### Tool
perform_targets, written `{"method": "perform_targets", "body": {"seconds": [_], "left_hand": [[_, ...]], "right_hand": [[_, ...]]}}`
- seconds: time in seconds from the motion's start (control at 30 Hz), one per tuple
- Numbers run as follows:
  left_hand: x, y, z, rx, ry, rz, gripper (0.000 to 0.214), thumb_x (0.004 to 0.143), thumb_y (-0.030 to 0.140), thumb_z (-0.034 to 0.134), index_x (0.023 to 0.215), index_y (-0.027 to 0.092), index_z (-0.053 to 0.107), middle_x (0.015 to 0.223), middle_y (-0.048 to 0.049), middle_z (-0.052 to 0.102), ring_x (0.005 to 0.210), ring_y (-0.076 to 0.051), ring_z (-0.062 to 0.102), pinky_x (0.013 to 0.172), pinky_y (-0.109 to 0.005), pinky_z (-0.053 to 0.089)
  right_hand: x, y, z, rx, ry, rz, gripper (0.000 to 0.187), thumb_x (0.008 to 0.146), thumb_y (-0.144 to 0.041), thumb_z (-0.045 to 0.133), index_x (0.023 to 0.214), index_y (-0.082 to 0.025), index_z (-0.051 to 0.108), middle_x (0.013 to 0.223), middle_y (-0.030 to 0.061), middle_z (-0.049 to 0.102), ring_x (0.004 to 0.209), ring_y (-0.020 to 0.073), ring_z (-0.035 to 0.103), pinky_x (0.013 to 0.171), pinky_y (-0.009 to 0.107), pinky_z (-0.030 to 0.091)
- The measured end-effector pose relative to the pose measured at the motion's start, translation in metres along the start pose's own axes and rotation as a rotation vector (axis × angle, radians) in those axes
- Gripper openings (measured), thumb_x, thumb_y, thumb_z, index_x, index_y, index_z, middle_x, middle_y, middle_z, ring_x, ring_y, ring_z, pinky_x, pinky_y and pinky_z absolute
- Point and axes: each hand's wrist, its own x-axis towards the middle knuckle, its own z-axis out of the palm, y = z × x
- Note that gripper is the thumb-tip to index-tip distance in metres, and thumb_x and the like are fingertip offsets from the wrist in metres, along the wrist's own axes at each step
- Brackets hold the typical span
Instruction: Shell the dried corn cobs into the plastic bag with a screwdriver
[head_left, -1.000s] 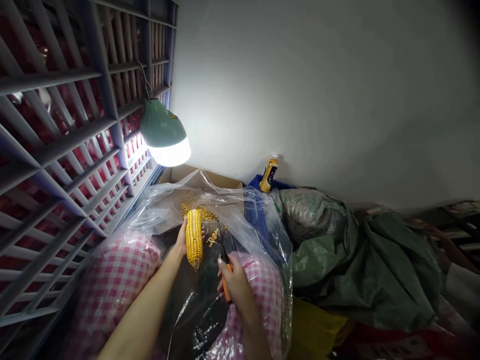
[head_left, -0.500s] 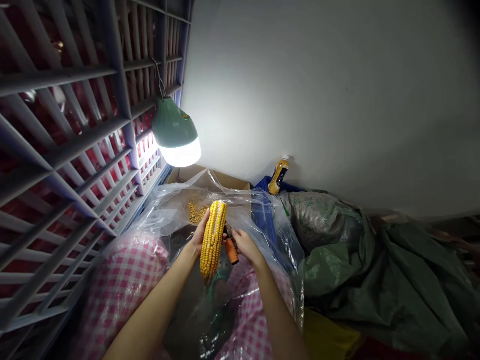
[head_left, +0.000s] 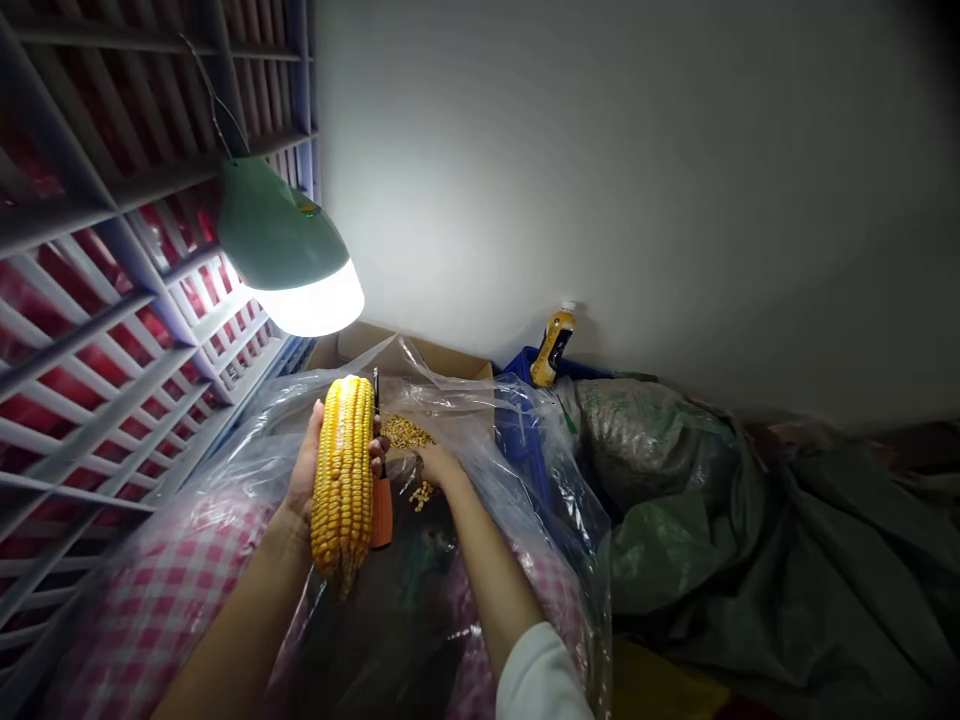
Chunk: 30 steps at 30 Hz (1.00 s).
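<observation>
An ear of yellow corn [head_left: 343,480] stands nearly upright, tip down, in my left hand [head_left: 306,468], which is closed round it. One pale strip without kernels runs down its upper part. Behind the ear, the same hand's fingers also cross a tool with an orange handle [head_left: 382,515] and a thin dark shaft; its working end cannot be made out. My right hand [head_left: 433,464] is lower, over the clear plastic sheet [head_left: 480,440], near loose corn kernels [head_left: 406,432]. A few more kernels show just beneath it. Its fingers are mostly hidden.
A lit green lamp [head_left: 289,240] hangs from the slatted plastic crates [head_left: 142,250] on the left. Behind the plastic are a cardboard box [head_left: 450,358], a blue crate [head_left: 521,430] and a yellow bottle [head_left: 553,345]. Filled sacks [head_left: 645,430] and dark green cloth [head_left: 810,560] lie right.
The ear has moved left and closer in my left hand. My right hand has let go of the orange-handled tool, now in my left hand, and reached down toward the kernels.
</observation>
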Motion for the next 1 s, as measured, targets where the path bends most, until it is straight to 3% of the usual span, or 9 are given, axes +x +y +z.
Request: {"method": "perform_targets", "body": {"seconds": [0.1, 0.2, 0.33, 0.47, 0.83, 0.93, 1.0], "left_hand": [[0.005, -0.001, -0.006, 0.000, 0.043, 0.027, 0.061, 0.078, 0.062, 0.025, 0.093, 0.009, 0.050, 0.073, -0.0083, 0.051, 0.060, -0.013, 0.056, 0.056, -0.029, 0.053], [0.010, -0.004, -0.012, 0.024, 0.075, 0.033, 0.058, 0.078, 0.060, 0.029, 0.094, 0.009, 0.051, 0.074, -0.0097, 0.052, 0.059, -0.014, 0.056, 0.053, -0.031, 0.054], [0.013, -0.006, -0.016, 0.059, 0.109, 0.063, 0.057, 0.077, 0.059, 0.033, 0.095, 0.008, 0.051, 0.074, -0.0109, 0.054, 0.057, -0.014, 0.055, 0.050, -0.031, 0.054], [0.010, -0.007, -0.011, 0.026, 0.117, 0.057, 0.059, 0.076, 0.061, 0.031, 0.092, 0.008, 0.051, 0.069, -0.0080, 0.052, 0.055, -0.013, 0.054, 0.050, -0.030, 0.053], [0.005, -0.010, -0.003, 0.060, 0.088, 0.108, 0.056, 0.079, 0.058, 0.029, 0.094, 0.009, 0.052, 0.069, -0.0080, 0.053, 0.055, -0.013, 0.055, 0.050, -0.029, 0.053], [0.004, -0.009, -0.004, 0.038, 0.099, 0.096, 0.057, 0.078, 0.060, 0.028, 0.092, 0.010, 0.054, 0.069, -0.0084, 0.054, 0.056, -0.015, 0.056, 0.050, -0.031, 0.053], [0.004, -0.008, -0.006, 0.018, 0.117, 0.088, 0.057, 0.078, 0.060, 0.030, 0.091, 0.010, 0.055, 0.068, -0.0088, 0.055, 0.056, -0.016, 0.057, 0.050, -0.032, 0.053]], "right_hand": [[0.002, 0.008, 0.005, -0.023, -0.039, -0.052, 0.036, 0.074, -0.025, 0.054, 0.110, -0.023, 0.055, 0.113, 0.0078, 0.055, 0.106, 0.0231, 0.049, 0.084, 0.036, 0.042], [0.002, 0.006, 0.009, -0.038, -0.041, -0.087, 0.034, 0.077, -0.025, 0.051, 0.111, -0.021, 0.053, 0.113, 0.0074, 0.055, 0.102, 0.0205, 0.051, 0.083, 0.033, 0.043], [0.001, -0.004, 0.017, -0.086, 0.013, -0.079, 0.031, 0.083, -0.016, 0.039, 0.112, -0.012, 0.051, 0.113, 0.0129, 0.054, 0.103, 0.0208, 0.049, 0.083, 0.034, 0.042], [-0.007, -0.012, 0.025, -0.140, 0.066, -0.054, 0.030, 0.085, -0.012, 0.034, 0.107, -0.007, 0.053, 0.109, 0.0184, 0.054, 0.103, 0.0243, 0.047, 0.080, 0.037, 0.043], [-0.033, -0.026, 0.047, -0.166, 0.119, 0.006, 0.036, 0.088, -0.014, 0.022, 0.104, -0.007, 0.053, 0.103, 0.0218, 0.055, 0.093, 0.0261, 0.051, 0.067, 0.038, 0.045], [-0.036, -0.027, 0.039, -0.157, 0.140, 0.019, 0.032, 0.087, -0.017, 0.030, 0.110, -0.010, 0.051, 0.106, 0.0190, 0.054, 0.098, 0.0246, 0.049, 0.074, 0.037, 0.044], [-0.041, -0.030, 0.030, -0.146, 0.168, 0.032, 0.038, 0.084, -0.022, 0.041, 0.120, -0.013, 0.043, 0.112, 0.0177, 0.052, 0.102, 0.0238, 0.048, 0.081, 0.038, 0.041]]}}
